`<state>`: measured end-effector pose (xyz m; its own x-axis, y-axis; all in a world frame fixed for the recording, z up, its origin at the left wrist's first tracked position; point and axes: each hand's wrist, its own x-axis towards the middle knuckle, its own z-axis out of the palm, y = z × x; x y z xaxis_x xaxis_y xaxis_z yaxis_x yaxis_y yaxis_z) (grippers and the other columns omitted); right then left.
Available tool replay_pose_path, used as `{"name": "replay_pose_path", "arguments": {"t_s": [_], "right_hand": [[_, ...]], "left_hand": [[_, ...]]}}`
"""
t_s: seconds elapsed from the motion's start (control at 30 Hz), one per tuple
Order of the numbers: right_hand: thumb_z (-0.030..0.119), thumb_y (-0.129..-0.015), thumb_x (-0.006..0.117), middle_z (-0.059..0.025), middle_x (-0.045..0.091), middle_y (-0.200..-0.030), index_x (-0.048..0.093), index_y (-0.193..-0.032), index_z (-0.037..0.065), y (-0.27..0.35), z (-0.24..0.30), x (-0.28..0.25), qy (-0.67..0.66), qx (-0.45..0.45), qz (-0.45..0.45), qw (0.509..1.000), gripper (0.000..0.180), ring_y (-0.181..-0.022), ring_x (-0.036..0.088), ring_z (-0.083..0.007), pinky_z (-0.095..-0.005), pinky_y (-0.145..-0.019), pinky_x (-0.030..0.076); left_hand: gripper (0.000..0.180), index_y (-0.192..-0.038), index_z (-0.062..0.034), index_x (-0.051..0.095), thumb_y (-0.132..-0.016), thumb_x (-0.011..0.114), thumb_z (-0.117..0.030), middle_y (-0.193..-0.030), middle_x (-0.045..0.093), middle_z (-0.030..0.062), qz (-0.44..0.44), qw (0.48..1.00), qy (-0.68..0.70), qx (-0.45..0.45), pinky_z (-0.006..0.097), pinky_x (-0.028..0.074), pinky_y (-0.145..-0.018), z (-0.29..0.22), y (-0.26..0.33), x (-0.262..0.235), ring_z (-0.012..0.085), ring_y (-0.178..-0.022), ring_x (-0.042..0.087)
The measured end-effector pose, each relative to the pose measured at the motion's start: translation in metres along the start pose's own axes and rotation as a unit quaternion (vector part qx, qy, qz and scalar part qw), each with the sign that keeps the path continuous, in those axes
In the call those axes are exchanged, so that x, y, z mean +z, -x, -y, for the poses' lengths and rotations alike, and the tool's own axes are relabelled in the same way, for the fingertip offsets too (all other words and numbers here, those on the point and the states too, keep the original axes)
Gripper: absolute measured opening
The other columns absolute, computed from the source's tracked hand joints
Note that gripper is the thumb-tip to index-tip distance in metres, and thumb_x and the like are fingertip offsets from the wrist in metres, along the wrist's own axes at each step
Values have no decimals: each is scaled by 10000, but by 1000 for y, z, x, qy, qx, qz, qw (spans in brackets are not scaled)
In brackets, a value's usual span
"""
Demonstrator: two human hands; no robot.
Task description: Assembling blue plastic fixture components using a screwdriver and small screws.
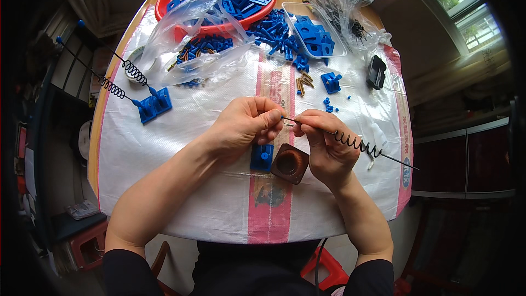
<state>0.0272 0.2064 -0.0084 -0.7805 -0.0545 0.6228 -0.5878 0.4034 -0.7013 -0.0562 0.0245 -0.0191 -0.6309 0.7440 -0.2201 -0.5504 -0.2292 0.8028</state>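
Observation:
My right hand (332, 151) is closed around a thin black wire rod with a spring coil (356, 142), its straight tail pointing down to the right. The rod's other end reaches the pinched fingertips of my left hand (249, 123), where a speck of blue shows; the fingers mostly hide that small blue piece. Just below my left hand lies a blue square block with a round knob (263, 157). Beside it, under the gap between my hands, stands a brown square dish with a round hollow (290, 163).
At the back are a red basin (160, 6) of blue parts, a clear bag (164, 49), a clear box (341, 50) of blue plates and brass-coloured pins (303, 82). Two coil rods on blue bases (155, 105) stand left. A black case (376, 72) lies right.

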Motion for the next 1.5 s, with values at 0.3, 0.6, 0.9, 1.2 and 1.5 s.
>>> {"name": "replay_pose_path", "arguments": {"t_s": [0.3,0.6,0.9,1.2,1.5], "right_hand": [[-84,-915,569,-175,641,-1013,598,-1049,-57,1,-3,0,4,-2,-8,1000,140,-781,663,-178,-284,-699,571],[-13,-894,650,-135,678,-934,633,-976,-50,-2,-1,3,-38,34,-72,996,91,-724,672,-150,-253,-636,560],[-10,-918,620,-119,673,-859,608,-973,-62,-4,4,2,-41,71,-82,993,77,-716,667,-133,-243,-630,550],[-5,-932,606,-122,672,-848,586,-1000,-66,-4,6,2,-89,82,-99,988,93,-726,658,-130,-247,-639,549],[-4,-928,613,-113,668,-826,589,-995,-59,-4,6,1,-70,81,-92,990,90,-717,653,-127,-243,-636,540]], "left_hand": [[168,-978,-20,601,-954,626,-184,-793,600,18,6,1000,7,-1,183,417,-554,0,0,-1,63,-666,540],[194,-1022,-5,640,-950,622,-185,-839,633,46,8,1000,19,1,199,459,-602,-1,0,0,87,-697,568],[195,-1080,1,633,-932,641,-124,-913,666,79,-1,1000,10,-7,219,515,-686,-4,3,3,103,-751,611],[173,-1056,-19,600,-929,649,-125,-913,673,91,-9,1000,-3,-6,232,518,-669,0,1,1,116,-752,620],[143,-1004,-23,604,-925,654,-131,-901,672,89,-10,1000,-9,6,229,516,-656,1,0,-1,121,-759,631]]}}
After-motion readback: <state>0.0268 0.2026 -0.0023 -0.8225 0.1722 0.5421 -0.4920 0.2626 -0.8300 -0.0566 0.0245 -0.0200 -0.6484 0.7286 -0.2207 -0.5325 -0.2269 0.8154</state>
